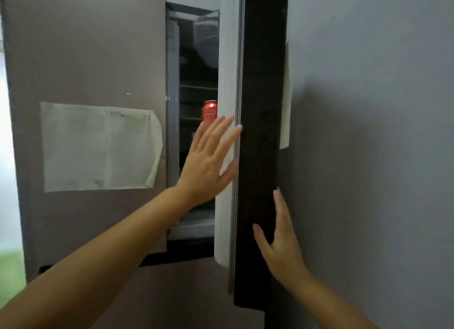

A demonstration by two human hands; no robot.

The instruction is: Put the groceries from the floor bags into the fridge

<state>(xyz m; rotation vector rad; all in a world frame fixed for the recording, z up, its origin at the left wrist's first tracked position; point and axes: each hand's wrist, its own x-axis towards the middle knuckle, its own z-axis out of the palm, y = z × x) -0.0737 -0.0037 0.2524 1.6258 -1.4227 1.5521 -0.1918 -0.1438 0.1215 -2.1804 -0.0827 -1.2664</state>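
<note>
Fridge door point(260, 142) ajar, both hands at its edge.
Left hand point(208, 161), fingers straight and spread, lies flat against the door's white inner edge; right hand point(282, 240), fingers extended, touches its dark outer edge. Neither grips anything. A red can point(209, 112) stands on an inside shelf.

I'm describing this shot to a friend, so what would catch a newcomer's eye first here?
Two bare hands on a partly open fridge door: the left hand flat against its white inner edge, the right hand lower on its dark outer face. Through the gap, a red can glows on a dark shelf, and a creased paper sheet hangs on the left door.
</note>
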